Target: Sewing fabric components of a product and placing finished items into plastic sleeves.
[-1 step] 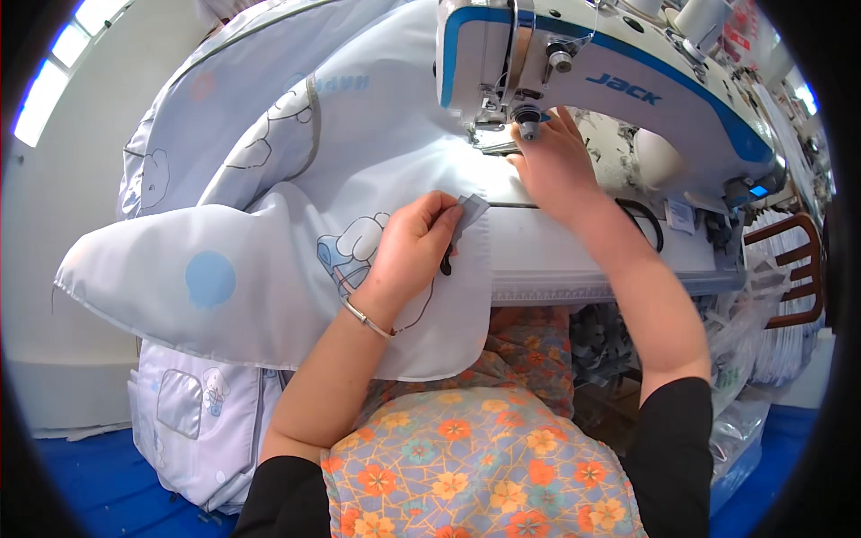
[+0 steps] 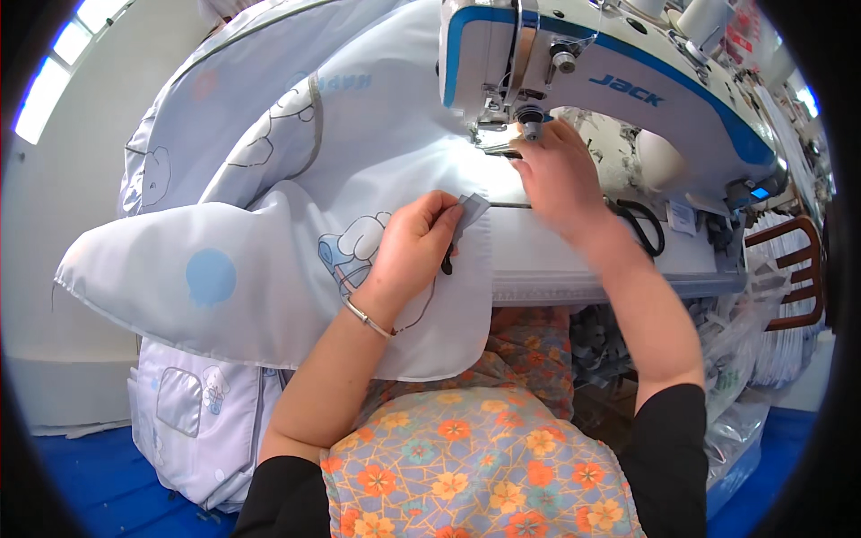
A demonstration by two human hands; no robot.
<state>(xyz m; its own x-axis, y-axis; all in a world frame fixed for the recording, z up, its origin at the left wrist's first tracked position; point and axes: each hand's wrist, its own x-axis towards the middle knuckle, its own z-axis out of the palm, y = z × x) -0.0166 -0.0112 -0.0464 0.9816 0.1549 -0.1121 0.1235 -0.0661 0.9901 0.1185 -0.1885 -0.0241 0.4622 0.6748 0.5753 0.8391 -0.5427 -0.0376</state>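
My left hand (image 2: 413, 238) pinches a short folded strip of grey fabric (image 2: 471, 211) between thumb and fingertips. It rests over a large white cloth (image 2: 296, 314) printed with cartoon figures and a blue dot. A small black piece (image 2: 447, 260) shows below its fingers, too little of it to name. My right hand (image 2: 563, 175) is beneath the arm of a white and blue sewing machine (image 2: 601, 85), just right of the lit presser foot (image 2: 489, 139). Its fingertips are blurred and partly hidden by the machine's knob (image 2: 531, 125), so what they touch, if anything, I cannot make out.
Black-handled scissors (image 2: 641, 229) lie on the machine bed (image 2: 556, 251), right of my right wrist. A sewn white printed item (image 2: 202, 421) is low at left. Thread cones (image 2: 704, 22) stand behind the machine. Clear plastic bags (image 2: 740, 394) and a brown chair (image 2: 798, 269) are at right.
My right hand has shifted slightly right and toward me, uncovering more of the scissors, and its forearm has swung a little left. My left hand keeps its place with the grey strip.
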